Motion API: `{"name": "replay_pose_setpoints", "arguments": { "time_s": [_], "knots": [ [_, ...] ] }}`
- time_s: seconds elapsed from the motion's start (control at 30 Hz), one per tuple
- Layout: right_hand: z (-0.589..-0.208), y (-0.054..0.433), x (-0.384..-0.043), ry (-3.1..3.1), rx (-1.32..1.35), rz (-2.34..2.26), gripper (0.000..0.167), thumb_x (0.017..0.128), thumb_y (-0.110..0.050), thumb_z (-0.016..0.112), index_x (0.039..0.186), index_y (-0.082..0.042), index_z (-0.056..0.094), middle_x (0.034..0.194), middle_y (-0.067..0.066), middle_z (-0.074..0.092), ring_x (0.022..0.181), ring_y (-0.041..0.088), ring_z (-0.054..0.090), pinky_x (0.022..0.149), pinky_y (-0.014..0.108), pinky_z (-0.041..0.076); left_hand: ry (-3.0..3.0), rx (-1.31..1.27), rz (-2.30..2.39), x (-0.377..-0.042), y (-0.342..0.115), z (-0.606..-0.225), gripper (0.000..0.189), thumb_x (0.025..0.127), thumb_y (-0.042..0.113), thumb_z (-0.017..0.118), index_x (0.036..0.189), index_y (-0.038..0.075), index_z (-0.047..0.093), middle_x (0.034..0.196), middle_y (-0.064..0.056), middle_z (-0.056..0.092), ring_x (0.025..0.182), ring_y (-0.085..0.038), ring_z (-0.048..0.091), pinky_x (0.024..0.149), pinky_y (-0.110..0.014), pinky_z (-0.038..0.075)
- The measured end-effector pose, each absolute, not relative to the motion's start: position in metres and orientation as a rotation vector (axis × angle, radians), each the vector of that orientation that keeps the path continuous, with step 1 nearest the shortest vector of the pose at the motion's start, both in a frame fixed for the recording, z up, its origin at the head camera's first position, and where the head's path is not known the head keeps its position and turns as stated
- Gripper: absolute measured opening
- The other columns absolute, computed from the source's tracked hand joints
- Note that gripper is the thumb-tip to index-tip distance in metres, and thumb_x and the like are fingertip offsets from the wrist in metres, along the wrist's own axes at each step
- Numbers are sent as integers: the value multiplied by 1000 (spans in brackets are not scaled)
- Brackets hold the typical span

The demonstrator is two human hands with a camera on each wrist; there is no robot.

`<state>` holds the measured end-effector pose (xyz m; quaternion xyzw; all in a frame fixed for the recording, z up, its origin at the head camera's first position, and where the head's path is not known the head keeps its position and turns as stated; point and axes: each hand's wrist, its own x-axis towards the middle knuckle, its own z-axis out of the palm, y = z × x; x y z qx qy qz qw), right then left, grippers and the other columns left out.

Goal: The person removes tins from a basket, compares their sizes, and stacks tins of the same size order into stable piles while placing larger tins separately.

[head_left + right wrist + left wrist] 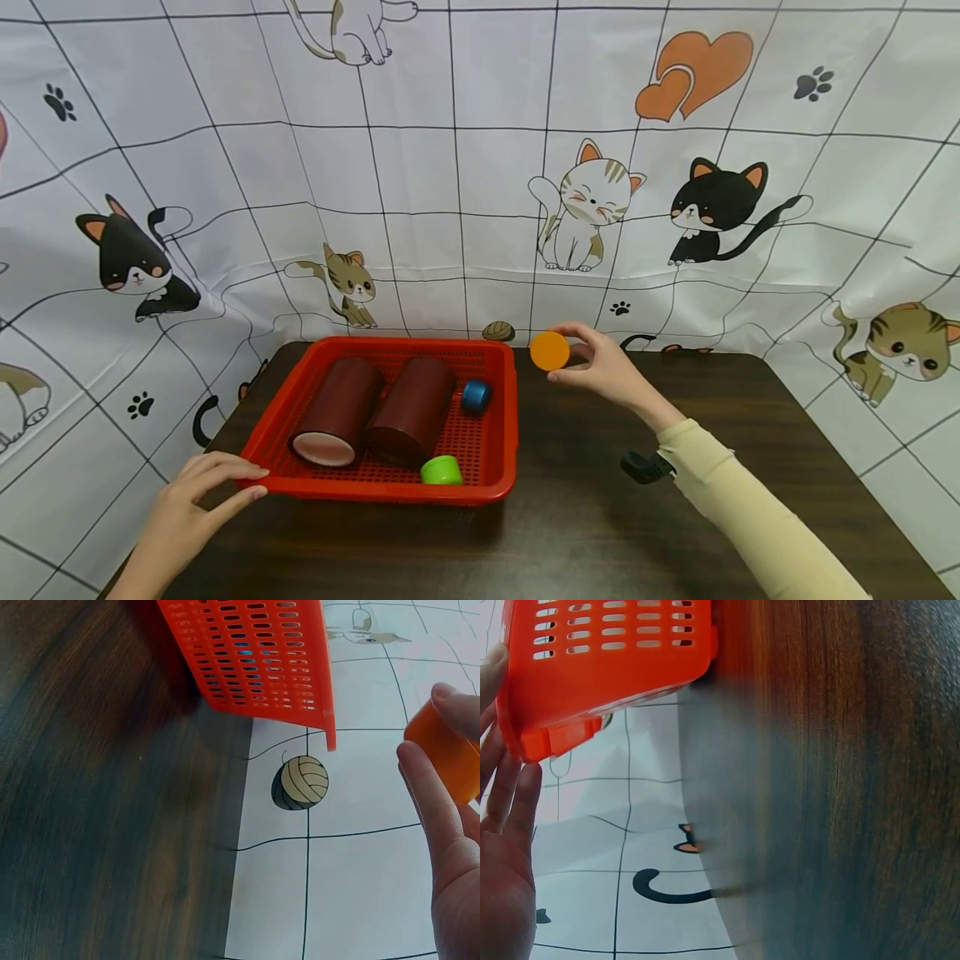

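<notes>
At the near left corner of the red basket, my left hand pinches the rim, and I think the basket is light and a bit bendy, so the rim is good to hold. Inside it, just right of that hand, lie two brown rolls that look smooth and maybe slippery, then a green piece and a blue piece. Past the basket's right side, up off the bench, the orange piece is pinched by its round side in my right hand, and I guess it is hard and light.
</notes>
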<state>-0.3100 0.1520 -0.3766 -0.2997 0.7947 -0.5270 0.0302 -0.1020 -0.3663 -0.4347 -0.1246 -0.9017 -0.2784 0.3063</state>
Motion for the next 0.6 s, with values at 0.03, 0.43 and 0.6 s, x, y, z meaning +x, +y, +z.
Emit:
{"name": "replay_pose_setpoints", "arguments": {
  "time_s": [0.03,0.43,0.6],
  "knots": [
    [-377,152,-310,2461,-918,-1626,67,80,-15,83,138,-15,49,139,12,53,110,27,68,82,27,59,-2386,-329,-736,-102,-367,-435,40,63,-2,88,93,22,78,96,15,66,99,8,45,86,-6,32],
    [-391,162,-314,2653,-946,-1562,63,83,-19,81,139,-21,52,135,11,58,113,30,64,89,37,58,-2387,-326,-741,-103,-367,-437,40,63,-2,88,93,22,77,96,15,65,99,9,45,86,-5,31],
    [-400,166,-316,2690,-830,-1582,64,83,-20,81,140,-20,53,131,12,58,108,30,66,89,35,58,-2388,-310,-721,-102,-365,-437,40,63,-2,88,93,22,78,96,16,65,99,9,44,85,-8,33]
  ]
}}
